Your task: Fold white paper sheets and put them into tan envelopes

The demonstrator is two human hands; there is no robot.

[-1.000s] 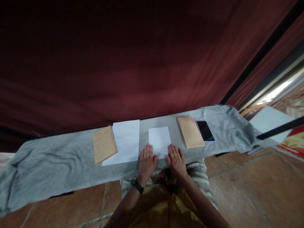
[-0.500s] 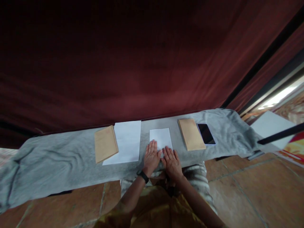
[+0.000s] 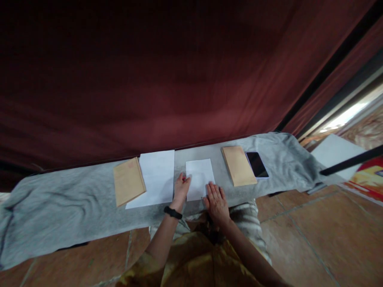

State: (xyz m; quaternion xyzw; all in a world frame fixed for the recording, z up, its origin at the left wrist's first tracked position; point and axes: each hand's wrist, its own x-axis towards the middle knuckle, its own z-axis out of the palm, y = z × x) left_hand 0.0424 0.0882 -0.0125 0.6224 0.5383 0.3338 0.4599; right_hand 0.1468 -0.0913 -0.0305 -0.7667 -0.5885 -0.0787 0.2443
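A small folded white sheet [image 3: 199, 177] lies on the grey cloth [image 3: 74, 207] in front of me. My left hand [image 3: 181, 188], with a black wristband, rests at the sheet's left edge, fingers curled at that edge. My right hand [image 3: 216, 200] lies flat with fingers stretched out on the sheet's lower right corner. A larger white sheet [image 3: 154, 177] lies just left of my left hand.
A tan envelope [image 3: 128, 185] lies left of the large sheet. Another tan envelope [image 3: 238, 165] and a dark phone [image 3: 257, 164] lie to the right. A dark red curtain [image 3: 167, 71] hangs behind. Tiled floor [image 3: 314, 239] lies below; a white board [image 3: 335, 153] is at far right.
My left hand has slid from the sheet's lower middle to its left edge and its fingers have curled. My right hand stays flat on the lower right part.
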